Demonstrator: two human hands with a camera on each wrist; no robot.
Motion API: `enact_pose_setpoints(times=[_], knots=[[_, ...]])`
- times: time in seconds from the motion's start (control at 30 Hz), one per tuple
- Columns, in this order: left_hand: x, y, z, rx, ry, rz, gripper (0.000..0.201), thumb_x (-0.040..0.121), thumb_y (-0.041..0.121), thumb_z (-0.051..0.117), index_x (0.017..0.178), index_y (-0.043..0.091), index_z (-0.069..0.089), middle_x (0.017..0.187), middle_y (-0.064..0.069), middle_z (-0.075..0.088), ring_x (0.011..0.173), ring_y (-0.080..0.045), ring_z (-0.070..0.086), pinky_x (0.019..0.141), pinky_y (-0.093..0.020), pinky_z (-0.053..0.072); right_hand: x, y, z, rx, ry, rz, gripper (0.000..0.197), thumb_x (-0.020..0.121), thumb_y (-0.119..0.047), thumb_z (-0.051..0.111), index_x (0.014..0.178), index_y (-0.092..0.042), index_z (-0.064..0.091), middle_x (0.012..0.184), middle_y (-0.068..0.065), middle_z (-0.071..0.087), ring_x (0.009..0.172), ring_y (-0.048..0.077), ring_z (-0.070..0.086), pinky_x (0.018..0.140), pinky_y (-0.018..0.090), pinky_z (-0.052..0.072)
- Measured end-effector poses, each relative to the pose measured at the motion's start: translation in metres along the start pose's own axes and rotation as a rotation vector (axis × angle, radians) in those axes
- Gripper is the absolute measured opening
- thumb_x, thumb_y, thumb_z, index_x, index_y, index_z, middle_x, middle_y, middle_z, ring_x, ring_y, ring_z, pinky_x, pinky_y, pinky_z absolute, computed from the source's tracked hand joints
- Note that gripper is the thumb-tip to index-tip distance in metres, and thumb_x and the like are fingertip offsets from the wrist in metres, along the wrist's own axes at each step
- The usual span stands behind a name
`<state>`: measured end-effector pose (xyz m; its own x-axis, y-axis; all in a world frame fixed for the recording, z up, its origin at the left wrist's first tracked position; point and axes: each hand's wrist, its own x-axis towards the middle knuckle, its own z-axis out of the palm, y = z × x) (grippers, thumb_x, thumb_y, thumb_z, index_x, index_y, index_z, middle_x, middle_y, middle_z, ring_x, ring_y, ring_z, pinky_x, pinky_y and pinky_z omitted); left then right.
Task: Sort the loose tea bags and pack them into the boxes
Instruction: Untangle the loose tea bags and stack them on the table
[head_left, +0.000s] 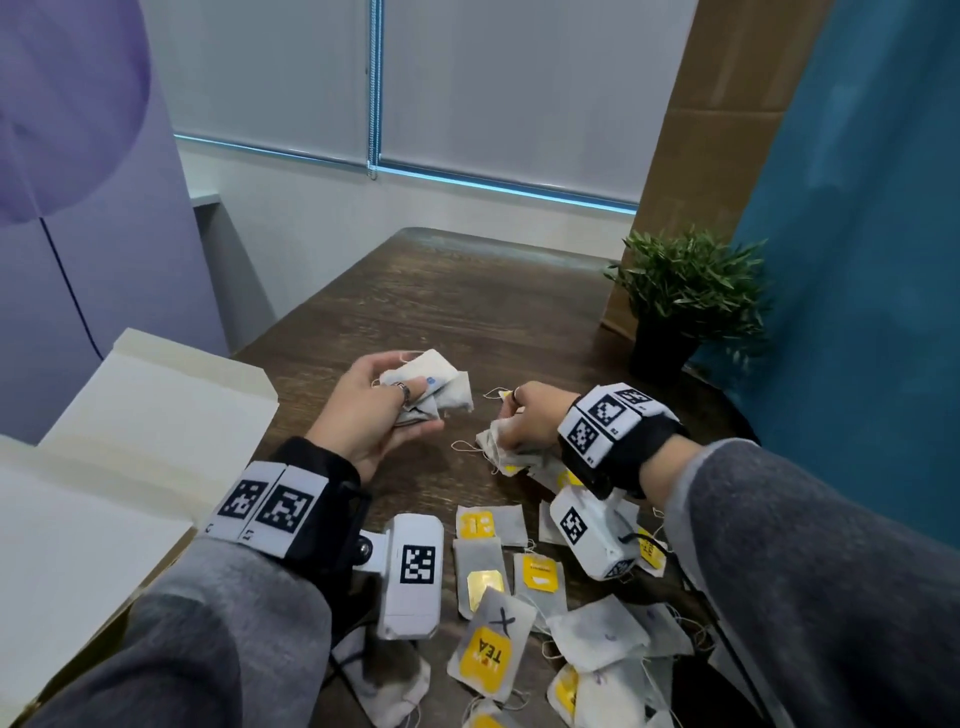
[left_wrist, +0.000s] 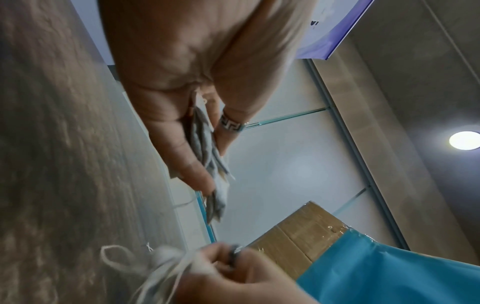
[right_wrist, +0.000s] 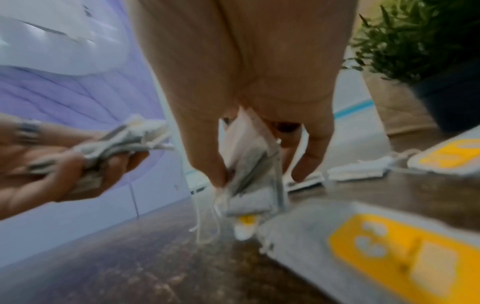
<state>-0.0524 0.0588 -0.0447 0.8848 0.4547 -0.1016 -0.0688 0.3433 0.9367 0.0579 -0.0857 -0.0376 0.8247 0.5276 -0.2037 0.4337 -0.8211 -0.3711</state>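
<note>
A yellow-labelled tea bag (head_left: 492, 656) lying on the bench (head_left: 447, 291) is showing the word "TEA" in dark letters on its yellow tag, with a hand-drawn black "X" on the paper just above it. The other yellow tags nearby are too small or blurred to read. The wrist bands are carrying black-and-white square code markers, not readable text.

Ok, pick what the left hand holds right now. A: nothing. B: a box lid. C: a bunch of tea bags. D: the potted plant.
C: the left hand grips a bunch of tea bags above the table, their edges fanned between thumb and fingers in the left wrist view.
</note>
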Motion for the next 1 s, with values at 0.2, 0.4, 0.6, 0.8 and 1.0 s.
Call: enact_pose_setpoints(times=[0.2,0.4,0.6,0.8,1.0], knots=[[-0.005,-0.001,-0.002,0.086,-0.022,0.028,0.033,0.094,-0.007,0.040,0.081,0.014,0.061,0.098,-0.006,0.058,0.075,-0.018,0.062,0.051,-0.025,0.058,-0.034,0.003,-0.014,-0.017,0.602,-0.637,0.005,0.080,-0.006,0.064,0.082,-0.011,0.064,0.086,0.001,0.056,0.074,0.009,0.052,0.070,0.016,0.042],[-0.015,0.008,0.012,0.064,-0.187,-0.086,0.025,0.093,-0.005,0.043,0.092,-0.001,0.067,0.094,-0.012,0.067,0.079,-0.018,0.064,0.061,-0.023,0.059,-0.060,0.013,-0.019,-0.401,1.019,-1.123,0.016,0.088,-0.004,0.059,0.075,-0.003,0.068,0.080,0.012,0.063,0.087,0.026,0.059,0.073,0.038,0.050],[-0.023,0.012,0.018,0.118,-0.413,-0.105,0.027,0.084,0.026,0.061,0.098,0.003,0.070,0.090,-0.006,0.073,0.082,-0.013,0.068,0.070,-0.022,0.058,-0.067,0.020,-0.013,-0.586,0.986,-1.224,0.010,0.082,-0.003,0.068,0.085,-0.008,0.060,0.088,0.011,0.067,0.092,0.025,0.060,0.079,0.034,0.052],[-0.026,0.006,0.020,0.092,-0.334,-0.035,0.004,0.085,0.005,0.062,0.083,0.005,0.066,0.081,-0.006,0.071,0.071,-0.011,0.069,0.066,-0.021,0.058,-0.083,0.023,-0.008,-0.511,0.736,-0.855,0.042,0.076,-0.056,0.042,0.105,-0.030,0.057,0.097,-0.030,0.045,0.088,-0.015,0.047,0.087,0.018,0.042],[-0.024,0.008,0.020,0.010,-0.182,0.043,0.011,0.088,0.001,0.058,0.077,0.004,0.059,0.080,-0.005,0.065,0.066,-0.010,0.065,0.061,-0.022,0.059,-0.086,0.026,-0.018,0.217,0.710,-0.681,0.005,0.081,-0.014,0.070,0.086,-0.014,0.068,0.087,0.000,0.060,0.075,0.004,0.057,0.070,0.016,0.044]])
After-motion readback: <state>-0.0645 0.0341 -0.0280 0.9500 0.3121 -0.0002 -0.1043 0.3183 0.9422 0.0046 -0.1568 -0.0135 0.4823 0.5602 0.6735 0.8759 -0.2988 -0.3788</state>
